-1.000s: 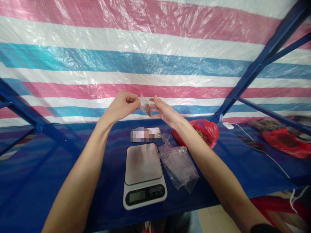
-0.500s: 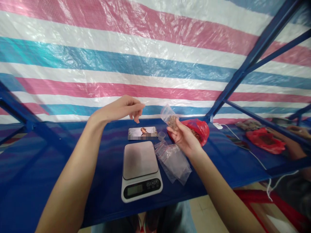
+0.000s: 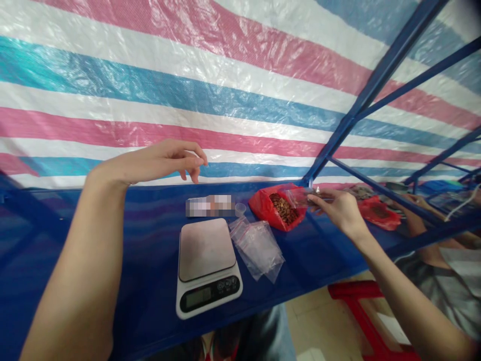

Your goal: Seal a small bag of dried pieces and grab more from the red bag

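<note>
My right hand (image 3: 338, 208) reaches out to the right and pinches a small clear zip bag (image 3: 300, 197) with brown bits in it, just past the red bag (image 3: 271, 208) of brown pieces. My left hand (image 3: 165, 160) hovers in the air above the blue bench (image 3: 112, 250), fingers loosely curled and holding nothing. Below it sits a white kitchen scale (image 3: 206, 265) with a bare steel plate. A stack of clear empty zip bags (image 3: 257, 245) lies to the right of the scale.
A small clear cup (image 3: 240, 209) and a flat card (image 3: 210, 206) lie behind the scale. Blue frame bars (image 3: 361, 100) rise at the right. Another red bag (image 3: 378, 211) and a co-worker's arm (image 3: 417, 220) are further right. A red stool (image 3: 356, 301) stands below.
My right hand carried the small filled bag away from my left hand, rightward and down past the red bag. My left hand let go and stayed raised. The view turned to the right.
</note>
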Demonstrator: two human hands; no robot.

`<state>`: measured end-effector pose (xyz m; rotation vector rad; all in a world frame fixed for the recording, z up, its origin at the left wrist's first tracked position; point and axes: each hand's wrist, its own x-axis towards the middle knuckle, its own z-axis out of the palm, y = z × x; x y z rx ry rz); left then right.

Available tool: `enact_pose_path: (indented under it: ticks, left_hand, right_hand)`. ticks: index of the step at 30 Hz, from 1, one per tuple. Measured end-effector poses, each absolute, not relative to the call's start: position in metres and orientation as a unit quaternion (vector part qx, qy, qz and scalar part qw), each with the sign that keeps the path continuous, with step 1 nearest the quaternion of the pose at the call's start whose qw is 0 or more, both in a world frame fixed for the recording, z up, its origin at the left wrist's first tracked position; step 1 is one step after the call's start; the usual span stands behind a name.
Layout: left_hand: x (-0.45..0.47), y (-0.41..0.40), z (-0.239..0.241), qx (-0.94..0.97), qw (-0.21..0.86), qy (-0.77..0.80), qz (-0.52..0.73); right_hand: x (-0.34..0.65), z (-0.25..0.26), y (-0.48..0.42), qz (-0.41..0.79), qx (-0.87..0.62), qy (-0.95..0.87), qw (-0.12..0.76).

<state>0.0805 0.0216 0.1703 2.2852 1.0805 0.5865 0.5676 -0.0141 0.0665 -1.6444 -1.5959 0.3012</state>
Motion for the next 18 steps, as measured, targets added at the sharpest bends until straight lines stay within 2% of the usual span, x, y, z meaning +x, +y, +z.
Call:
enact_pose_path:
  ticks: [9,13,18]
  left_hand:
    - [0.074,0.02,0.169,0.859,0.281,0.363,0.226]
    - [0.068,0.02,0.169,0.854,0.275,0.376,0.233]
    - [0.068,0.022,0.17,0.854,0.272,0.382,0.226]
  right_hand:
    - [0.542,0.094,0.02,-0.048,-0.63,-0.763,0.139]
    - [0.541,0.102,0.02,-0.149,-0.654,-0.736,0.089]
    - [0.536,0.105,0.014,-0.182,-0.675,-0.713,0.052]
